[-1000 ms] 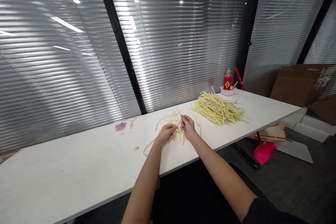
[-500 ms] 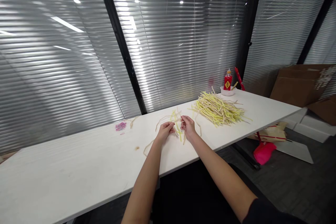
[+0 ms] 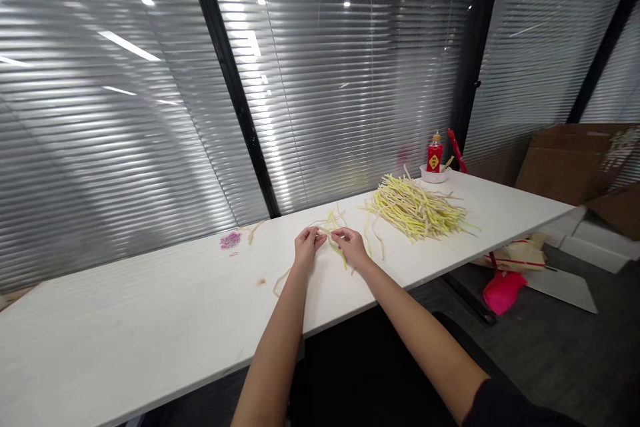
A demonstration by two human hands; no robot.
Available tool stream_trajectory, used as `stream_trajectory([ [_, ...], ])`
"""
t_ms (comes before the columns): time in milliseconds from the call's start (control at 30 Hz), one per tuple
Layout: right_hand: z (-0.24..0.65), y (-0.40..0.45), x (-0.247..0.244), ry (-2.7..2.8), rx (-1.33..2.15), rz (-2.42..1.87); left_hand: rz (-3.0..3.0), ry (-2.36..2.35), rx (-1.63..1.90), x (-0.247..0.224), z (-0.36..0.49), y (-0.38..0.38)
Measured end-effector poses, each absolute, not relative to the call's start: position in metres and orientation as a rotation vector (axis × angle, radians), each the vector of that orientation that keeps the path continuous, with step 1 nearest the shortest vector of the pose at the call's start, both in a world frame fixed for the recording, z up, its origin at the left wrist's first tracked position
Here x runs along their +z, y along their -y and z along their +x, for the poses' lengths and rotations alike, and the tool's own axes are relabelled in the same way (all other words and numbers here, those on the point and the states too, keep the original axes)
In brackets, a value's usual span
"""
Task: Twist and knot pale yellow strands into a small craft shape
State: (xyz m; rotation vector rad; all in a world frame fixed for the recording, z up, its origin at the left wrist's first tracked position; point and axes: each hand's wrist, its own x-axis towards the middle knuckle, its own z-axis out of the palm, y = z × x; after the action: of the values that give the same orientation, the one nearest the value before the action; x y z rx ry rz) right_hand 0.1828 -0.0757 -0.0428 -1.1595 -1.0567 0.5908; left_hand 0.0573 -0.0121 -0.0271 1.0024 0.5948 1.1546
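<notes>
In front of slatted blinds, a white desk carries a heap of yellow and beige strips. Left of it, the fingers of the left hand and right hand look pinched together on one pale strip, held between them; it seems light, soft and bendy (perhaps easily creased), best taken near its ends.

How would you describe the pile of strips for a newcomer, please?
Find the long white table beside the blinds. On it, to the right of the right hand and nearer than the red bottle, lies the pile of strips. It is a thick yellow-and-beige heap, unlike the few loose strips near that hand.
</notes>
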Motion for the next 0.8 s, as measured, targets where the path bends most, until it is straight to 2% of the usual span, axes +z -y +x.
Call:
stream_trajectory([
  [600,0.186,0.067,-0.051,1.071,0.720,-1.115,1.085,-0.607,1.187,-0.026,0.056,0.015],
  [800,0.187,0.065,-0.054,1.110,0.710,-1.097,1.059,-0.588,1.103,-0.026,0.053,0.015],
])
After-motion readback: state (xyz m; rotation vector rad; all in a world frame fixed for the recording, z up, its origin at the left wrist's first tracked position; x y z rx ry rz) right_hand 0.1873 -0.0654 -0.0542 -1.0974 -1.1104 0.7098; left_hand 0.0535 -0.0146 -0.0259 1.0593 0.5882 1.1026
